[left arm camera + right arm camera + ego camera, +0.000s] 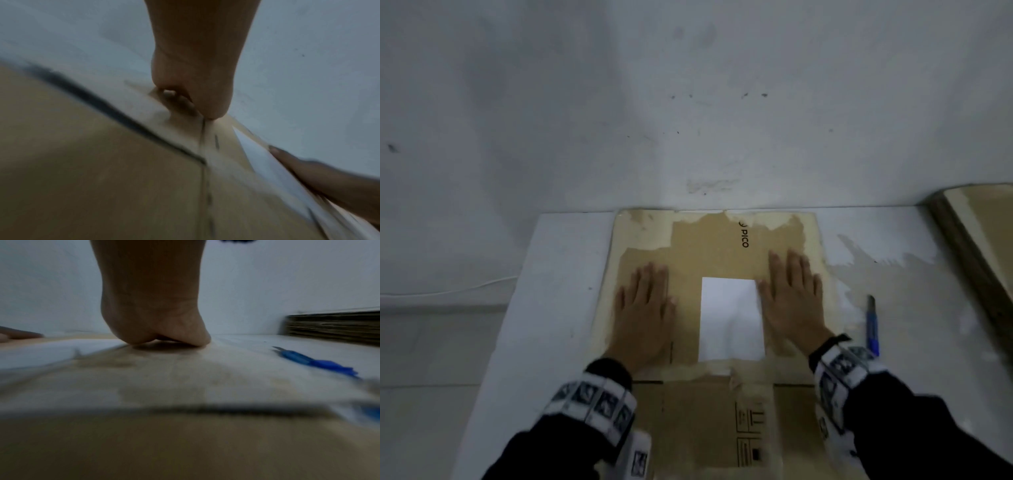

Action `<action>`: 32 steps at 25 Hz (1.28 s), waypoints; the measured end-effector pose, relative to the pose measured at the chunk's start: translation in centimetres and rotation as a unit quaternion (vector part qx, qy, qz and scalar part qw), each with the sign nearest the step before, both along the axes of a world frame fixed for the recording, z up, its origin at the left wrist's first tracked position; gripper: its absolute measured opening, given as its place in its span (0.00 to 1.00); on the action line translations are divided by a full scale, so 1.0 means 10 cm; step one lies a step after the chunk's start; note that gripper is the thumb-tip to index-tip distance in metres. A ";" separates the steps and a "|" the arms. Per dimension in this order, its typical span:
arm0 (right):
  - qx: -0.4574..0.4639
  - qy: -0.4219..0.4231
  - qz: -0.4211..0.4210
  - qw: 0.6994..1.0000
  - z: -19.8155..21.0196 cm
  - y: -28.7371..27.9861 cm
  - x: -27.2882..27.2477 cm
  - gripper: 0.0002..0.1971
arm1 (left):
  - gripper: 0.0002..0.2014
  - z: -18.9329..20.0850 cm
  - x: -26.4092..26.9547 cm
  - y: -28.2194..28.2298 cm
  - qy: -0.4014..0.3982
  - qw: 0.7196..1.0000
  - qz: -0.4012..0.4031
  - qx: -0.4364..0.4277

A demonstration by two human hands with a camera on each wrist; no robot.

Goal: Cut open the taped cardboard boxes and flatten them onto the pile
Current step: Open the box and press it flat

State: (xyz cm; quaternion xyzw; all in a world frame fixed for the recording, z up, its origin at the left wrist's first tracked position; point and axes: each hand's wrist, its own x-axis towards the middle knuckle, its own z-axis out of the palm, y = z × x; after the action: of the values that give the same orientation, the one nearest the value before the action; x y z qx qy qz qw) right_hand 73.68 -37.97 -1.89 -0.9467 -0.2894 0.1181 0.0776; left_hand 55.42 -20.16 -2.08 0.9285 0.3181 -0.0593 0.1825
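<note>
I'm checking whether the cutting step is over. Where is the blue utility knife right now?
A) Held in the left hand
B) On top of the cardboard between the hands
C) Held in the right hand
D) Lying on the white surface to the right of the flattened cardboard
D: the blue utility knife lies untouched on the white surface, while the left hand and right hand press flat on the flattened cardboard.

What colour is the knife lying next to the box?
Blue. The knife shows best in the right wrist view.
</note>
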 end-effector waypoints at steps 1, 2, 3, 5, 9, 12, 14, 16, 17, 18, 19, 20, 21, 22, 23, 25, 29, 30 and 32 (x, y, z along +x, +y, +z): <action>-0.005 -0.004 0.009 1.000 -0.02 0.02 -0.19 0.40 | 0.35 -0.03 -0.06 -0.15 -0.014 1.000 0.012 0.015; -0.004 -0.019 0.021 1.000 -0.04 0.03 -0.38 0.39 | 0.34 -0.06 -0.09 -0.27 -0.030 0.999 0.024 0.031; 0.002 -0.044 0.029 0.999 -0.07 0.03 -0.51 0.39 | 0.33 -0.11 -0.10 -0.34 -0.047 0.997 0.035 0.051; 0.012 -0.064 0.022 0.998 -0.10 0.04 -0.58 0.37 | 0.31 -0.16 -0.09 -0.35 -0.069 0.994 0.048 0.077; 0.006 -0.062 0.010 0.998 -0.13 0.07 -0.56 0.36 | 0.31 -0.17 -0.07 -0.35 -0.068 0.993 0.059 0.075; 0.010 -0.056 0.012 0.998 -0.09 0.11 -0.54 0.37 | 0.34 -0.07 -0.01 -0.30 -0.029 0.997 0.054 0.046; 0.003 -0.033 0.019 0.999 -0.03 0.13 -0.58 0.40 | 0.33 0.03 0.01 -0.22 0.034 0.999 0.031 0.003; 0.003 -0.022 0.061 0.998 0.02 0.14 -0.85 0.38 | 0.33 0.16 -0.06 -0.19 0.070 0.997 -0.010 -0.010; 0.017 -0.031 0.091 0.995 0.04 0.10 -1.09 0.35 | 0.33 0.20 -0.15 -0.23 0.077 0.996 -0.035 -0.005; 0.028 -0.027 0.124 0.992 0.04 0.04 -1.34 0.33 | 0.33 0.23 -0.26 -0.31 0.075 0.995 -0.057 -0.005; 0.034 -0.021 0.155 0.987 0.01 -0.05 -1.56 0.31 | 0.32 0.21 -0.41 -0.43 0.070 0.995 -0.076 -0.008; 0.039 -0.023 0.181 0.982 -0.01 -0.18 -1.75 0.30 | 0.33 0.18 -0.59 -0.57 0.054 0.994 -0.090 -0.006; 0.037 -0.032 0.199 0.979 -0.04 -0.32 -1.85 0.28 | 0.35 0.14 -0.77 -0.70 0.037 0.994 -0.100 0.003; 0.034 -0.048 0.205 0.977 -0.04 -0.47 -1.91 0.28 | 0.37 0.11 -0.94 -0.82 0.022 0.994 -0.102 0.016; 0.031 -0.058 0.198 0.978 -0.05 -0.60 -1.92 0.28 | 0.38 0.06 -1.09 -0.92 -0.001 0.995 -0.094 0.028; 0.031 -0.063 0.151 0.986 -0.03 -0.89 -1.93 0.31 | 0.37 -0.01 -1.42 -1.10 -0.021 0.998 -0.061 0.024; 0.024 -0.043 0.075 0.996 -0.07 -1.23 -1.99 0.32 | 0.36 -0.07 -1.75 -1.34 -0.030 0.999 -0.025 0.021; 0.022 -0.046 0.075 0.996 -0.05 -1.23 -2.00 0.33 | 0.34 -0.09 -1.77 -1.35 -0.026 0.999 -0.024 0.022; 0.005 -0.021 0.077 0.997 -0.01 -1.18 -1.97 0.37 | 0.34 -0.09 -1.76 -1.34 -0.050 0.998 -0.021 0.023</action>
State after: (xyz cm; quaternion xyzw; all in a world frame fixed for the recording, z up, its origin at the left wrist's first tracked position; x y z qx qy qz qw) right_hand 54.02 -49.79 -2.03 -0.9237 -0.3632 0.1023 0.0668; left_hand 37.85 -33.57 -2.93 0.9409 0.2898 -0.0088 0.1751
